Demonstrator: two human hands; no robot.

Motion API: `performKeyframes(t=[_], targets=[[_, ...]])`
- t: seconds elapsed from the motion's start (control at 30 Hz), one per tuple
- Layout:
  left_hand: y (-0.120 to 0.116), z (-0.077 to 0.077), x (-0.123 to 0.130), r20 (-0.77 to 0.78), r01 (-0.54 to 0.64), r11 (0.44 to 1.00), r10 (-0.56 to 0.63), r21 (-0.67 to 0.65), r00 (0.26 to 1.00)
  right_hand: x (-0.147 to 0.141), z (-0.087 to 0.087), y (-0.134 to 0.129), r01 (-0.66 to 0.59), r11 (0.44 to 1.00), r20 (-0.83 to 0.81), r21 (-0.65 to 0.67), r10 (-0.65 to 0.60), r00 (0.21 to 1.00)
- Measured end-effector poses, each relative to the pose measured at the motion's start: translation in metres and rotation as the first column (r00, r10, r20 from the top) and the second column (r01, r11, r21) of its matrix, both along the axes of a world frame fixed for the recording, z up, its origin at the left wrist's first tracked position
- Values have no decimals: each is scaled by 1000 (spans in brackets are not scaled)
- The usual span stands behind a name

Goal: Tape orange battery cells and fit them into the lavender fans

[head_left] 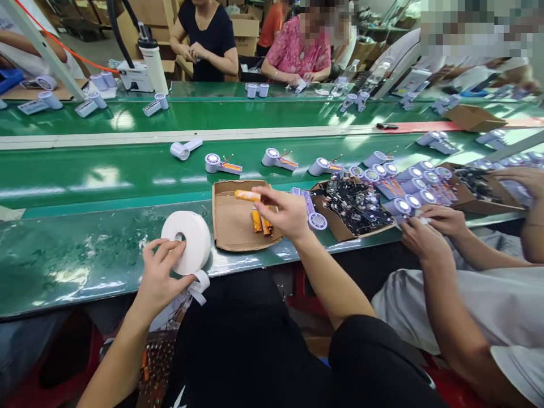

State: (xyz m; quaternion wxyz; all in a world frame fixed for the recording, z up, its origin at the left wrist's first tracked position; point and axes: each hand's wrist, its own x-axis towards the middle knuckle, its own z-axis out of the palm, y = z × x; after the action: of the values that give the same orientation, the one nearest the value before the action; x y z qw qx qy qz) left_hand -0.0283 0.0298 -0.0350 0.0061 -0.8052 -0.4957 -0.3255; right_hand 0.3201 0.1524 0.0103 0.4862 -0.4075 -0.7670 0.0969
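My left hand (160, 273) grips a large white tape roll (189, 239) that stands on edge at the near rim of the green table; a loose strip of tape curls below it. My right hand (285, 214) pinches an orange cylindrical battery (247, 195) above a shallow cardboard tray (232, 224). More orange batteries (261, 221) lie in that tray, just under my fingers.
A cardboard box of black circuit boards (357, 205) sits right of the tray. Several lilac handheld fan housings (221, 164) lie along the green conveyor belt (106, 175). A co-worker's hands (429, 229) work at my right. Other people sit across the belt.
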Motion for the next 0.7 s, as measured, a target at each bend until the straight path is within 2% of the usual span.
performKeyframes(t=[0.03,0.1,0.17,0.23,0.33,0.43,0.5,0.53,0.57,0.6,0.63,0.7], targets=[[-3,4,3,-16,33,999,-33,-5,999,-3,-2,-13,-57,988,31,145,53,998],[-6,12,12,-42,83,996,-84,-18,996,-11,-5,-35,-168,909,112,381,135,984],[-8,16,20,-62,114,993,-115,-22,991,-16,-6,-50,-251,835,173,490,189,967],[-7,18,26,-76,130,991,-131,-14,989,-19,-7,-57,-291,808,197,512,219,956],[-5,19,31,-90,139,990,-140,-15,986,-19,-12,-60,-315,807,193,500,251,949],[-3,18,35,-108,125,992,-127,-22,986,-21,-24,-67,-347,814,177,465,299,938],[-3,17,35,-122,113,994,-113,-7,986,-24,-34,-75,-325,864,71,383,323,944],[-4,16,35,-131,104,995,-103,5,986,-26,-38,-80,-307,907,-24,287,327,945],[-5,15,34,-141,95,995,-91,20,986,-28,-41,-84,-306,941,-142,144,326,935],[-5,14,32,-151,88,995,-81,41,985,-30,-42,-87,-332,943,-272,-33,311,910],[-5,12,30,-161,85,994,-74,64,984,-32,-43,-88,-384,898,-400,-213,279,873],[0,8,24,-190,112,987,-89,117,978,-33,-37,-82,-528,705,-584,-474,198,787]])
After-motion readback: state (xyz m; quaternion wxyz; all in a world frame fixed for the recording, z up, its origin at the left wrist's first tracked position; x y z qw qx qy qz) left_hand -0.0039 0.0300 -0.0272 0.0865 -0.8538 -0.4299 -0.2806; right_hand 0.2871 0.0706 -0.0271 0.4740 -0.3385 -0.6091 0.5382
